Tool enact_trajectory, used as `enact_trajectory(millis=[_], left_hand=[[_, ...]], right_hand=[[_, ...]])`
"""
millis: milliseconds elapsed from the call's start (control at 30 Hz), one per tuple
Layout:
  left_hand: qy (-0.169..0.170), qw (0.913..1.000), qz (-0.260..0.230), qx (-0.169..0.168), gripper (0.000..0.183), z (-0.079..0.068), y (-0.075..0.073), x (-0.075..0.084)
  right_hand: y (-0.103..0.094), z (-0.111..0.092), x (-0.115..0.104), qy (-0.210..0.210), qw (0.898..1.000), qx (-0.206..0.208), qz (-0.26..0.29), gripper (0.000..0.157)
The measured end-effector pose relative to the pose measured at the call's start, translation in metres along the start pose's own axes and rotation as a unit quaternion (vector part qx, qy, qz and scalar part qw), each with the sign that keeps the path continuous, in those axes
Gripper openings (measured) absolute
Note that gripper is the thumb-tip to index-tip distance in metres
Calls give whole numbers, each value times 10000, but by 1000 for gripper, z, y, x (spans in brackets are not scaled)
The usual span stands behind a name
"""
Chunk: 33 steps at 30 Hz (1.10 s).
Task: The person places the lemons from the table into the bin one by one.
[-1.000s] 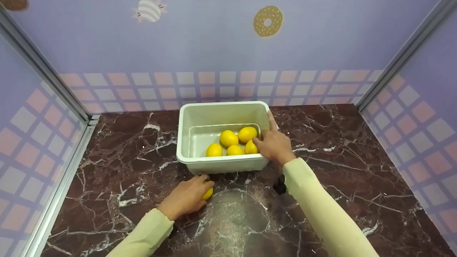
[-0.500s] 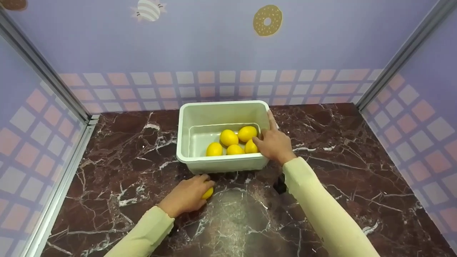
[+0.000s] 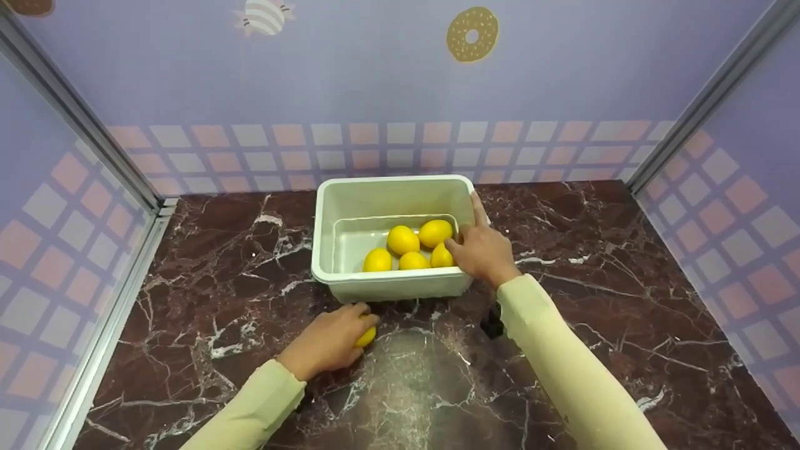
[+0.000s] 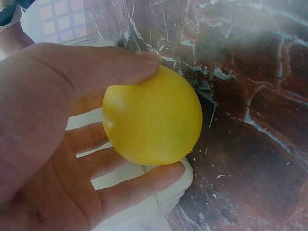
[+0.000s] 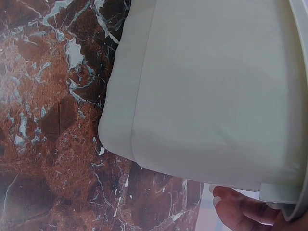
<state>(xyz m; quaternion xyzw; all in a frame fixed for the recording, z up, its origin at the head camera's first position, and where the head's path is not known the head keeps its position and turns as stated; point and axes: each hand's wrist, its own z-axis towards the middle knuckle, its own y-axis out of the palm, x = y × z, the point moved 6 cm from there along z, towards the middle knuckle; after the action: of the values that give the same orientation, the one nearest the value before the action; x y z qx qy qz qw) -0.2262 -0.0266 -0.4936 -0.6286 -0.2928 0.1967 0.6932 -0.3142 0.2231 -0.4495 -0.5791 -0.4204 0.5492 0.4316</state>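
A yellow lemon (image 4: 154, 118) sits in my left hand (image 3: 328, 344), just in front of a white plastic tub (image 3: 400, 287). In the left wrist view the thumb lies along one side of it and the fingers reach round the other. My right hand (image 3: 484, 250) grips the tub's right rim, its thumb inside and the other fingers outside. Fingertips (image 5: 226, 204) of that hand show under the rim in the right wrist view. Several lemons (image 3: 403, 240) lie on the tub's floor toward its near right side, one partly covered by the right thumb.
The tub stands on a dark red marbled tabletop (image 3: 219, 300), near the back wall (image 3: 375, 75) with its checked band. Metal-framed side panels (image 3: 56, 225) close in the left and right. Something black (image 3: 492, 322) shows under the right wrist.
Both hands, the held lemon and the tub keep nearly the same places. The whole head view has shifted very slightly.
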Motion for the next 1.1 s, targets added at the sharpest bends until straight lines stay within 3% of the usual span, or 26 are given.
enact_trajectory(millis=[1100], left_hand=[[291,9986,345,275,44,-5,-38,21]], right_hand=[[0,1,0,-66,10000,22,-33,41]])
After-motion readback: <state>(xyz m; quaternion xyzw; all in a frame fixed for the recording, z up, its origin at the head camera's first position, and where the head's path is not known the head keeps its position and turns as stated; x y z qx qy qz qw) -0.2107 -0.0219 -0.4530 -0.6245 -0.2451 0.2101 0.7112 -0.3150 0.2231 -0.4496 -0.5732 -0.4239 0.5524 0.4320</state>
